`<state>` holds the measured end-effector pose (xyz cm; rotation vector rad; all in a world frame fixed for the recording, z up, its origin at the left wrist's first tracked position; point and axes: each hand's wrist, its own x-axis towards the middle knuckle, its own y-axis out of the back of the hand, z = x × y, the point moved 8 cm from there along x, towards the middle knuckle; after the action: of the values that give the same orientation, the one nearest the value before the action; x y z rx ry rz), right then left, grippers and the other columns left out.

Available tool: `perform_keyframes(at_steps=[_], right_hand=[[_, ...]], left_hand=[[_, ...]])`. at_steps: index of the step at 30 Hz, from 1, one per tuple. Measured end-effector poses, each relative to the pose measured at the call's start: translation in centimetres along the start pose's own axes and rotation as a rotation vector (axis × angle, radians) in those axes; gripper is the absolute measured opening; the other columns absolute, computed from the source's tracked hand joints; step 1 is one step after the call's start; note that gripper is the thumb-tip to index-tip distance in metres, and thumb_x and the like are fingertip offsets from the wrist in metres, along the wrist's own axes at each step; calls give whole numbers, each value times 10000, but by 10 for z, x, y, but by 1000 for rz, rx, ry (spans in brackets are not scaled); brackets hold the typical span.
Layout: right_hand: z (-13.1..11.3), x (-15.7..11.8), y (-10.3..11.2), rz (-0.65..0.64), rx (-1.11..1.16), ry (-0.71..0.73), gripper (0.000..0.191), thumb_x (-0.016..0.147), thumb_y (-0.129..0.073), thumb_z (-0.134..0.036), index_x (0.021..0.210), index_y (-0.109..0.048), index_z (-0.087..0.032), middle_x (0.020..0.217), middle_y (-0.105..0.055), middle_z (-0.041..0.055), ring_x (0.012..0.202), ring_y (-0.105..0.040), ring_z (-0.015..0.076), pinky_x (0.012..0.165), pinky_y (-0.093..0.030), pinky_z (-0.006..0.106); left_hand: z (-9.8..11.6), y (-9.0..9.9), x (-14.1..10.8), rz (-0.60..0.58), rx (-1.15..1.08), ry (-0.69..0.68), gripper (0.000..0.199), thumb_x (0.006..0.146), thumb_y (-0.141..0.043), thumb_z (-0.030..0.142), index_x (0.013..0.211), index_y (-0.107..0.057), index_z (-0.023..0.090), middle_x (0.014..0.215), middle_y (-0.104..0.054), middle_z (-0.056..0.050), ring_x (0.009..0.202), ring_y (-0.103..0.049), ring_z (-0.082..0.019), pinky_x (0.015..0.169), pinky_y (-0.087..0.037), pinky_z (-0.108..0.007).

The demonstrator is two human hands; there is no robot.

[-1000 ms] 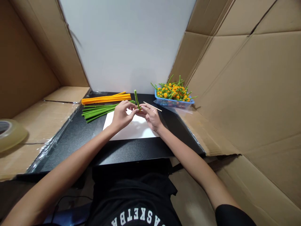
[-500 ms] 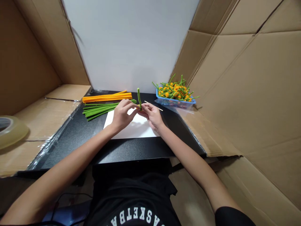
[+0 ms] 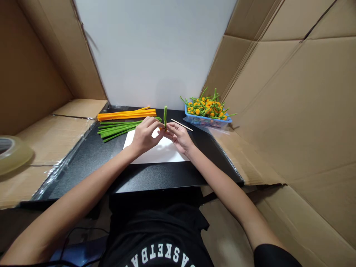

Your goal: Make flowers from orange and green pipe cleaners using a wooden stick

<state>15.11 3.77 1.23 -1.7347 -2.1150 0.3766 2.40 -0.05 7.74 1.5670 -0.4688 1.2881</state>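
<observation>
Above the white sheet point(image 3: 155, 152), my left hand point(image 3: 146, 136) and my right hand point(image 3: 179, 137) meet fingertip to fingertip. Between them they pinch a small pipe cleaner flower point(image 3: 165, 115), its green stem pointing up and a bit of orange showing low among the fingers. Both hands are closed on it; most of the orange part is hidden behind the fingertips. Left of my left hand lie loose green pipe cleaners point(image 3: 116, 130). Behind those is a bundle of orange pipe cleaners point(image 3: 126, 115). A thin pale stick point(image 3: 182, 125) rests just beyond my right hand.
A blue basket point(image 3: 207, 121) heaped with orange and green pipe cleaner pieces stands at the back right of the black table point(image 3: 167, 178). On the far left is a roll of clear tape point(image 3: 19, 157) on cardboard. Cardboard walls point(image 3: 300, 92) rise on both sides.
The green stem has shifted slightly right and down and stands straighter. My fingers have moved a little around its base, and more of the pale stick shows.
</observation>
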Motion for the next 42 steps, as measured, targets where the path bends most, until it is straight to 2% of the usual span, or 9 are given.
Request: perform_keyframes(at_steps=[5, 10, 17, 24, 31, 38, 42], right_hand=[[1, 2, 3, 7, 22, 6, 326, 620, -906, -378, 812, -707, -206, 793, -733, -29, 775, -702, 124, 875, -582, 292], [3, 4, 4, 0, 10, 11, 356, 622, -904, -409, 830, -727, -180, 813, -746, 6, 763, -718, 149, 899, -589, 326], [0, 6, 7, 32, -56, 111, 403, 589, -910, -454, 816, -722, -180, 767, -740, 0, 740, -730, 173, 893, -604, 386], [-5, 2, 4, 46, -70, 195, 347, 618, -899, -424, 808, -727, -190, 812, -746, -3, 753, -714, 159, 899, -606, 408], [-6, 0, 1, 13, -82, 148, 314, 615, -904, -340, 816, -715, -188, 796, -729, -9, 789, -701, 142, 933, -581, 372], [-7, -1, 3, 54, -104, 148, 304, 628, -873, -334, 802, -659, -206, 752, -685, -38, 775, -678, 144, 938, -572, 397], [-9, -1, 1, 33, -131, 169, 304, 661, -851, -358, 817, -628, -222, 756, -672, -45, 793, -667, 146, 937, -565, 402]], left_hand=[[-3, -1, 1, -25, -38, 10, 44, 922, -602, 221, 899, -634, 203, 869, -656, -44, 823, -581, -181, 718, -467, -314], [-3, -4, 4, -134, 6, -35, 129, 948, -518, 177, 901, -636, 202, 864, -659, -53, 836, -565, -195, 724, -462, -318], [-6, -4, 7, -201, 47, -19, 139, 924, -531, 184, 884, -661, 208, 844, -652, -50, 849, -562, -210, 738, -454, -334], [-9, -4, 10, -208, 62, 67, 103, 881, -574, 181, 844, -667, 205, 824, -647, -47, 851, -563, -219, 740, -449, -345], [-18, -7, 5, -197, -29, 201, 21, 849, -656, 185, 836, -665, 199, 843, -681, -29, 832, -577, -201, 736, -444, -325], [-22, -5, 3, -139, -52, 241, 25, 850, -693, 227, 830, -695, 212, 818, -684, -16, 806, -583, -188, 706, -432, -307], [-20, -5, 1, -106, -76, 227, 42, 870, -672, 227, 843, -699, 210, 835, -692, -20, 807, -589, -183, 708, -442, -304]])
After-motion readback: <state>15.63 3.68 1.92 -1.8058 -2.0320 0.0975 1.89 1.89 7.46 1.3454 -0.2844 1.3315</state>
